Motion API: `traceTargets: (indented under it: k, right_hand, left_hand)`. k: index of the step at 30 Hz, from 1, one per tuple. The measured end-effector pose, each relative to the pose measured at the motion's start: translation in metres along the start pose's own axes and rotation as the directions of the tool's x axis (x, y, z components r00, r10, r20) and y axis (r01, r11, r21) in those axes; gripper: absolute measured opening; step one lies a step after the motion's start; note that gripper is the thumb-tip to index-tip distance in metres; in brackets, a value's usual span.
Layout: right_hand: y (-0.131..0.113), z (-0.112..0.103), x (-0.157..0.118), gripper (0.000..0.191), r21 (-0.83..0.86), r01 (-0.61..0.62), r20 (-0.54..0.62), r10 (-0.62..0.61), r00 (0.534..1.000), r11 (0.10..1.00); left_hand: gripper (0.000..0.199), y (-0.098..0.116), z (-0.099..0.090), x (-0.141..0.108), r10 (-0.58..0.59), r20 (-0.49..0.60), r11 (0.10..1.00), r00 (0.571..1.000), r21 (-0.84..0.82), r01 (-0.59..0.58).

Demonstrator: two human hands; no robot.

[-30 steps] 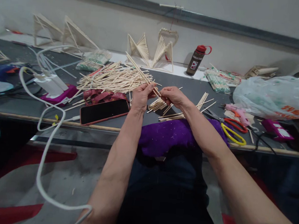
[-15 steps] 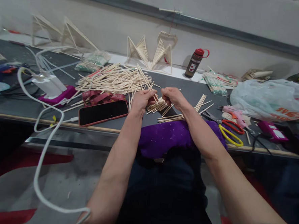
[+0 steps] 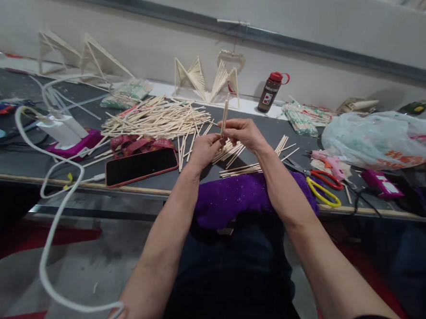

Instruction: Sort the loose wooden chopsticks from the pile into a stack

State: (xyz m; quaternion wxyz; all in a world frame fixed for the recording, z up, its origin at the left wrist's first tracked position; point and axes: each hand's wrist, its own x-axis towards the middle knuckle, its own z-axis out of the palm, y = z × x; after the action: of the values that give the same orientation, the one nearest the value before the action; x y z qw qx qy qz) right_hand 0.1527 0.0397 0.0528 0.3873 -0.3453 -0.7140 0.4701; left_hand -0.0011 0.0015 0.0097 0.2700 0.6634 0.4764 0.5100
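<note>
My left hand (image 3: pixel 205 150) pinches the lower end of a few thin wooden sticks (image 3: pixel 225 113) that stand nearly upright above the table. Against the same sticks, from the right, my right hand (image 3: pixel 244 132) presses its thumb and fingers together. Beneath and beside the hands lie loose sticks (image 3: pixel 231 156), with more in a row (image 3: pixel 241 170) near the purple cloth (image 3: pixel 232 199). To the left spreads a large pile of sticks (image 3: pixel 158 117).
A phone (image 3: pixel 142 167) and white cable (image 3: pixel 60 217) are at left. Scissors (image 3: pixel 322 191), a pink glue gun (image 3: pixel 328 162) and a plastic bag (image 3: pixel 380 141) lie at right. Behind stand a bottle (image 3: pixel 268 93) and stick models (image 3: pixel 191 78).
The sticks in my left hand have swung from slanted to nearly upright. My right hand has come in from the right and closed on them. The view has shifted slightly.
</note>
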Motion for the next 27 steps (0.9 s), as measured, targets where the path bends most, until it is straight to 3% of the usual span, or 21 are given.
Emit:
traceTargets:
  k: [6,10,15,22,27]
  right_hand:
    - [-0.007,0.007,0.022,0.013,-0.141,0.079,0.035,-0.075,0.997,0.987]
    - [0.005,0.009,0.032,0.012,-0.176,0.094,0.054,-0.086,0.995,0.980]
    - [0.019,0.010,0.034,0.010,-0.185,0.126,0.062,-0.116,0.991,0.975]
    - [0.018,0.013,0.029,0.010,-0.194,0.094,0.051,-0.086,0.995,0.977]
    - [0.018,0.015,0.025,0.010,-0.160,0.077,0.011,-0.077,0.997,0.984]
  left_hand:
    - [0.020,-0.010,-0.005,0.011,-0.046,-0.088,0.999,0.995,0.000,0.046]
    - [0.021,-0.024,-0.005,0.019,-0.060,-0.094,0.997,0.994,0.033,0.063]
    - [0.019,-0.022,-0.004,0.020,-0.090,-0.172,0.992,0.981,0.070,0.103]
    - [0.021,-0.018,-0.002,0.016,-0.111,-0.156,0.993,0.981,0.013,0.114]
    - [0.022,-0.020,0.000,0.015,-0.040,-0.115,0.976,0.993,0.206,0.064]
